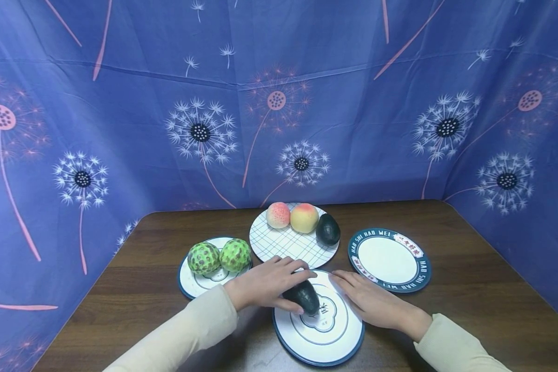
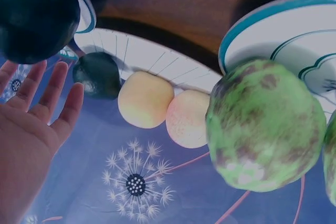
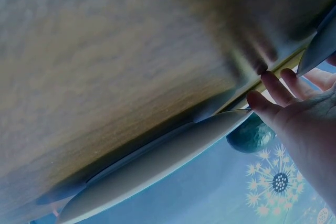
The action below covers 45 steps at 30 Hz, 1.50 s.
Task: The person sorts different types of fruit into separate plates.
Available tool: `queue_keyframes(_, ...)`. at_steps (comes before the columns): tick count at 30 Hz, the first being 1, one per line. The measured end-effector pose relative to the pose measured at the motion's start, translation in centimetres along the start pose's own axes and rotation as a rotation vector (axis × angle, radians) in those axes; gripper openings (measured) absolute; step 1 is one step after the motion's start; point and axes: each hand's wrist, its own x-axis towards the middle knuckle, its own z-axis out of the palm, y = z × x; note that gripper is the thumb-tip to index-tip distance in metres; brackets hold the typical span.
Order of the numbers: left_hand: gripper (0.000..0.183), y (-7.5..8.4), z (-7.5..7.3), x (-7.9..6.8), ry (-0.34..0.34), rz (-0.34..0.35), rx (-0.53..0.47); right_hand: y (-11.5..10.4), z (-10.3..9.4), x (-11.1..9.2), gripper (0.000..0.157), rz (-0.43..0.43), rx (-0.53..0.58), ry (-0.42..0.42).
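In the head view my left hand holds a dark avocado between thumb and fingers, over the left part of the front blue-rimmed plate. The left wrist view shows the same avocado at the fingertips. At that plate's upper right edge lies my right hand, fingers nearly straight and touching the rim. The right wrist view has this hand beside the plate edge. Whether the avocado touches the plate cannot be told.
A checked plate at the back bears two peaches and another avocado. Two green custard apples sit on a blue-rimmed plate at left. A green-rimmed plate lies at right.
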Motion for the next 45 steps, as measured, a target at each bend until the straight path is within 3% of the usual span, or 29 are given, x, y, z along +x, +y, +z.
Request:
queue_keyframes(6, 0.063, 0.1, -0.8, 0.9, 0.013, -0.018, 0.016, 0.0, 0.0, 0.0, 0.052, -0.008, -0.003, 0.007)
queue_keyframes(14, 0.053, -0.2, -1.6, 2.8, 0.076, -0.038, 0.131, 0.0, -0.1, 0.0, 0.052, -0.013, -0.011, 0.007)
queue_keyframes(30, 0.050, -2.4, -0.9, 6.9, 0.180, -0.115, 0.272, -0.1, -0.2, 0.0, 0.049, -0.009, -0.013, 0.003)
queue_keyframes(41, 0.054, -3.2, -0.7, 9.2, 0.204, -0.156, 0.334, 0.0, -0.1, 0.1, 0.051, -0.013, -0.002, -0.001)
queue_keyframes(45, 0.056, -3.4, -0.8, 10.0, 0.174, -0.174, 0.364, 0.0, -0.1, 0.1, 0.052, -0.008, 0.003, -0.009)
